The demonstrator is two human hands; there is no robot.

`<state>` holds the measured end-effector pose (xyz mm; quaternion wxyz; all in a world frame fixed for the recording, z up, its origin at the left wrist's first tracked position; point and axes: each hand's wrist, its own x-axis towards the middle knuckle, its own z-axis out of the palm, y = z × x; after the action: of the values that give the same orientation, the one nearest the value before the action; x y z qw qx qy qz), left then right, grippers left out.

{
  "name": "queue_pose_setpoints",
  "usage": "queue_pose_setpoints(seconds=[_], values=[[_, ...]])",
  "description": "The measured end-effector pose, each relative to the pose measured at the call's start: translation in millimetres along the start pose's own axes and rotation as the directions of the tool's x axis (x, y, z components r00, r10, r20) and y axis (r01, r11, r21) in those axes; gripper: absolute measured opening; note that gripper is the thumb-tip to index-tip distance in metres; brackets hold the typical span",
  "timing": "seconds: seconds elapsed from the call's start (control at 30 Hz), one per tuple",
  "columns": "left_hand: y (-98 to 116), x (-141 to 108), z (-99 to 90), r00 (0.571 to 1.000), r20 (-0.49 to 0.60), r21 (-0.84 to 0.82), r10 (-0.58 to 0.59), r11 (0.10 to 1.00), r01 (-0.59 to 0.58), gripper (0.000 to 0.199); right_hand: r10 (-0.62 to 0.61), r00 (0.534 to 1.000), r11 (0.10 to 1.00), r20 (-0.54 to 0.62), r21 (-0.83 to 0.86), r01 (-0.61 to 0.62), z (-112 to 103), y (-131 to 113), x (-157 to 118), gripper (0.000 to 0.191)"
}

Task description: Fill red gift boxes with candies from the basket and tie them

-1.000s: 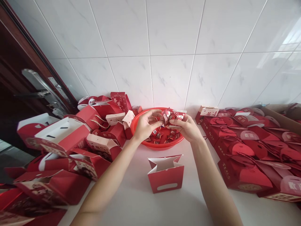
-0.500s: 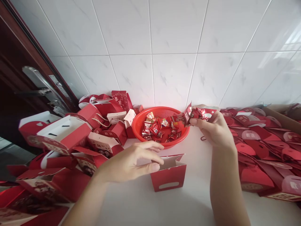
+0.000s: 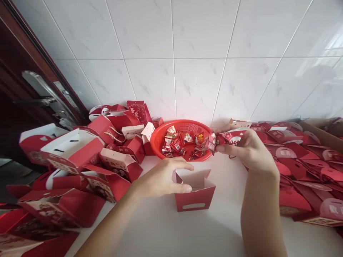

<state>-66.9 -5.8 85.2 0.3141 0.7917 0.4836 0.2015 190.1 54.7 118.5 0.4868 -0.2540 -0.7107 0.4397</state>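
A small red paper box (image 3: 195, 198) stands upright on the white table with its top open. My left hand (image 3: 166, 178) is at its left end, thumb over the front rim and fingers along the back rim, gripping it lightly. My right hand (image 3: 248, 151) is raised to the right, beyond the box, with fingers and thumb closed on several red wrapped candies (image 3: 212, 142). The candies overlap the right rim of a red plastic basket (image 3: 154, 144). More wrapped candies (image 3: 177, 144) lie loose inside that basket.
Many red-and-white gift boxes (image 3: 72, 146) are heaped on the left, near a dark door with a metal handle (image 3: 43, 87). Rows of red boxes (image 3: 297, 160) fill the right side, with a cardboard edge (image 3: 318, 132) behind. A tiled wall (image 3: 198, 71) rises at the back.
My left hand has shifted right and come down onto the box's rim; the box sits slightly further from me. My right hand, still holding the candies, has moved slightly right and lower.
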Motion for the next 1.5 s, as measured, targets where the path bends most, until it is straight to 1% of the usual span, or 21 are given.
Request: queue_pose_setpoints(seconds=[0.1, 0.17, 0.23, 0.3, 0.37, 0.4, 0.53, 0.7, 0.87, 1.0, 1.07, 1.17, 1.23, 1.27, 1.33, 1.37, 1.43, 1.5], values=[[2, -1, -0.3, 1.0, 0.02, 0.04, 0.02, 0.999, -0.02, 0.063, 0.049, 0.986, 0.998, 0.156, -0.055, -0.041, 4, -9, -2, 0.023], [4, -2, 0.2, 0.998, 0.04, 0.063, 0.051, 0.997, -0.053, 0.068, 0.07, 0.96, 0.99, 0.27, -0.137, -0.034, 8, -15, -4, 0.022], [6, -3, 1.0, 0.997, 0.042, 0.079, 0.069, 0.994, -0.072, 0.07, 0.109, 0.92, 0.97, 0.376, -0.241, -0.017, 13, -19, -6, 0.022], [8, -4, 1.7, 0.997, 0.033, 0.092, 0.072, 0.993, -0.075, 0.072, 0.149, 0.871, 0.942, 0.469, -0.334, 0.019, 17, -21, -8, 0.026], [9, -4, 1.5, 0.997, 0.028, 0.098, 0.07, 0.993, -0.073, 0.074, 0.172, 0.829, 0.918, 0.532, -0.392, 0.061, 20, -20, -9, 0.029], [10, -4, 1.2, 0.997, 0.029, 0.096, 0.07, 0.993, -0.073, 0.075, 0.174, 0.819, 0.908, 0.547, -0.41, 0.081, 21, -19, -9, 0.029], [8, -4, -0.5, 0.998, 0.03, 0.068, 0.058, 0.996, -0.06, 0.077, 0.151, 0.819, 0.897, 0.553, -0.425, 0.121, 22, -16, -9, 0.028], [7, -4, -0.2, 0.998, 0.033, 0.055, 0.057, 0.997, -0.059, 0.078, 0.221, 0.779, 0.88, 0.587, -0.464, 0.099, 27, -16, -8, 0.04], [4, -4, -1.3, 0.998, 0.051, 0.047, 0.043, 0.998, -0.046, 0.08, 0.177, 0.795, 0.889, 0.579, -0.441, 0.123, 24, -13, -9, 0.036], [2, -4, -2.4, 0.996, 0.065, 0.028, 0.066, 0.997, -0.068, 0.078, 0.155, 0.789, 0.89, 0.594, -0.431, 0.15, 21, -12, -10, 0.036], [1, -4, -2.4, 0.995, 0.066, 0.031, 0.069, 0.997, -0.071, 0.077, 0.15, 0.803, 0.879, 0.576, -0.45, 0.159, 21, -13, -10, 0.034], [0, -4, -2.5, 0.996, 0.071, 0.044, 0.053, 0.997, -0.056, 0.078, 0.13, 0.856, 0.854, 0.501, -0.496, 0.161, 23, -14, -9, 0.031], [1, -3, -3.0, 0.993, 0.09, 0.037, 0.078, 0.996, -0.082, 0.075, 0.082, 0.878, 0.856, 0.471, -0.485, 0.18, 26, -13, -9, 0.03], [1, -2, -3.4, 0.99, 0.098, 0.029, 0.101, 0.994, -0.104, 0.072, 0.059, 0.88, 0.863, 0.472, -0.467, 0.193, 28, -12, -8, 0.029], [2, 0, -4.3, 0.983, 0.112, 0.022, 0.143, 0.989, -0.146, 0.063, 0.036, 0.869, 0.88, 0.493, -0.428, 0.206, 32, -9, -6, 0.024], [2, 1, -4.8, 0.982, 0.113, 0.022, 0.153, 0.987, -0.156, 0.059, 0.044, 0.86, 0.888, 0.508, -0.415, 0.2, 34, -7, -5, 0.021], [0, 2, -5.4, 0.983, 0.099, 0.027, 0.152, 0.987, -0.155, 0.054, 0.093, 0.841, 0.895, 0.533, -0.415, 0.164, 37, -3, -2, 0.02], [-3, 3, -5.5, 0.988, 0.079, 0.028, 0.135, 0.99, -0.137, 0.057, 0.136, 0.831, 0.893, 0.54, -0.43, 0.134, 37, -2, -1, 0.022]])
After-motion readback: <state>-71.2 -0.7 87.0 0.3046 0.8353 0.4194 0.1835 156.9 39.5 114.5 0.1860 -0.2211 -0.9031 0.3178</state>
